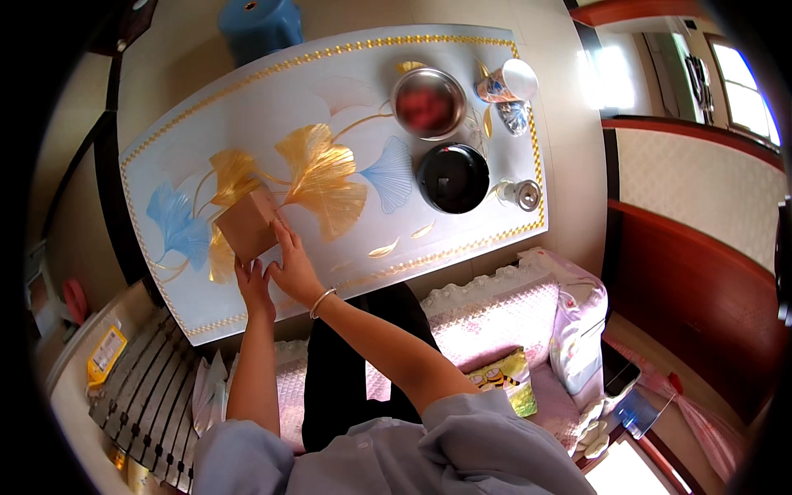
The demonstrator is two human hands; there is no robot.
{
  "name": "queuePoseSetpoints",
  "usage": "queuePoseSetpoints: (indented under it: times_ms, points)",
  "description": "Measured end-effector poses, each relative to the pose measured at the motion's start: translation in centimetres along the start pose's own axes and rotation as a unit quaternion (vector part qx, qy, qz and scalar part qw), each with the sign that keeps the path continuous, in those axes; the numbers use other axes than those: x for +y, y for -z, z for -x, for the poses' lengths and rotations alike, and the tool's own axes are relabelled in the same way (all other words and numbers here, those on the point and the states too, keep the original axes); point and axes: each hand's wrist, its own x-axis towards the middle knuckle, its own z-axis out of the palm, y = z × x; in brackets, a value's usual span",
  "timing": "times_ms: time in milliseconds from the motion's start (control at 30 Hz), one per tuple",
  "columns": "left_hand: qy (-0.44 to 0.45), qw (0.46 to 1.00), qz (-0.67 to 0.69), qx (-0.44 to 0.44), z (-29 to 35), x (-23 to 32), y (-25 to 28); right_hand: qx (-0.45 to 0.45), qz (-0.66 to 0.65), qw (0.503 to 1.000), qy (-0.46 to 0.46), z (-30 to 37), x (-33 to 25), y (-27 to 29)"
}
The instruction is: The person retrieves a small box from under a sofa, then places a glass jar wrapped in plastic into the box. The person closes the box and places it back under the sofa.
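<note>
Two hands reach over the table in the head camera, and I see a brown cardboard box at their fingertips. It is over the gold leaf picture near the table's left end; I can't tell if it sits flat or is lifted a bit. My left hand touches its near edge, and my right hand touches its right side. I can't tell if either grip is clamped tight. Far to the right are a shiny metal bowl with red things and a round black bowl.
</note>
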Motion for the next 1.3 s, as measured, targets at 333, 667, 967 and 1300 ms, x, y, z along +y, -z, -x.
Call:
queuePoseSetpoints:
  times_ms: [333, 667, 967, 1300]
  points:
    - [-0.073, 0.934, -0.264, -0.227, 10.9, -8.6, -10.9, 0.184, -0.164, 0.936, -0.253, 7.8, 6.3, 14.4]
    - [-0.127, 0.875, -0.175, -0.434, 15.1, -11.2, -37.0, 0.466, -0.295, 0.816, -0.171, 6.5, 10.6, 38.7]
    - [0.053, 0.889, -0.223, -0.396, 15.1, -13.3, -47.1, 0.357, -0.397, 0.836, -0.13, -0.5, 11.3, 46.2]
    - [-0.035, 0.886, -0.178, -0.426, 19.5, -14.0, -42.7, 0.379, -0.387, 0.834, -0.107, 4.7, 10.5, 44.3]
